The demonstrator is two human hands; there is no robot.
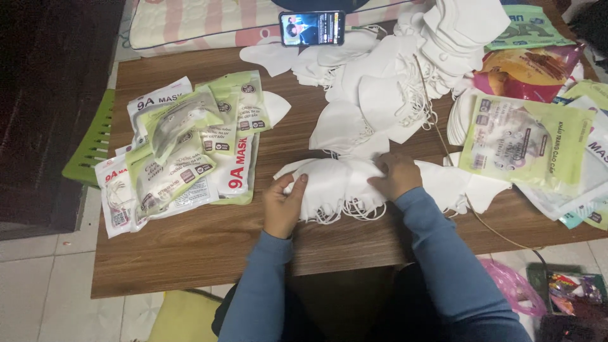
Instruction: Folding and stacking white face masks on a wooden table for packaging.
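A small stack of white folded face masks (335, 187) lies on the wooden table (209, 244) in front of me, ear loops trailing toward me. My left hand (283, 204) grips the stack's left end, thumb on top. My right hand (395, 174) presses down on the stack's right part with bent fingers. A big loose heap of white masks (392, 76) lies just beyond the hands. Both arms wear blue sleeves.
Packed masks in green-and-white pouches (180, 149) pile up at the left. Empty pouches (529, 142) and a reddish snack bag (529, 69) lie at the right. A phone (311, 28) with a lit screen leans at the far edge. A thin cable (494, 231) crosses the table's right side.
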